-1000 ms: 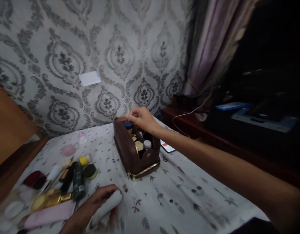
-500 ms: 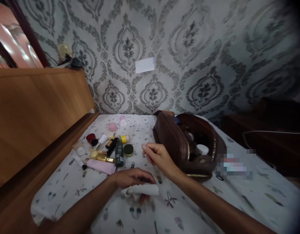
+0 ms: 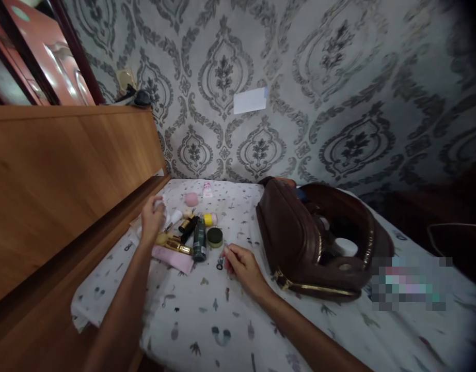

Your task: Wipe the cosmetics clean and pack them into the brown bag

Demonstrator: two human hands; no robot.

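Observation:
My left hand (image 3: 152, 219) is over the far left of a group of cosmetics, its fingers curled around a crumpled white cloth (image 3: 161, 204), mostly covered by the hand. My right hand (image 3: 241, 263) hovers over the bedsheet with thumb and fingers pinched; what is between them, if anything, is too small to make out. Nearest to it are a round dark-green jar (image 3: 215, 237) and a dark-green bottle (image 3: 200, 240). Beside them lie a pink tube (image 3: 173, 259), a gold tube (image 3: 178, 247), a black tube (image 3: 189, 228) and a yellow-banded container (image 3: 210, 219).
An open brown leather bag (image 3: 292, 243) stands on the right, a white-lidded jar (image 3: 345, 247) inside it. Farther back lie a pink sponge-like piece (image 3: 191, 199) and a small pink-and-white tube (image 3: 207, 190). A wooden panel (image 3: 75, 170) borders the left, with patterned wallpaper behind.
My left hand has moved from the near middle to the far left of the cosmetics, carrying the white cloth. My right hand stays pinched, slightly lower in view. The view has shifted left.

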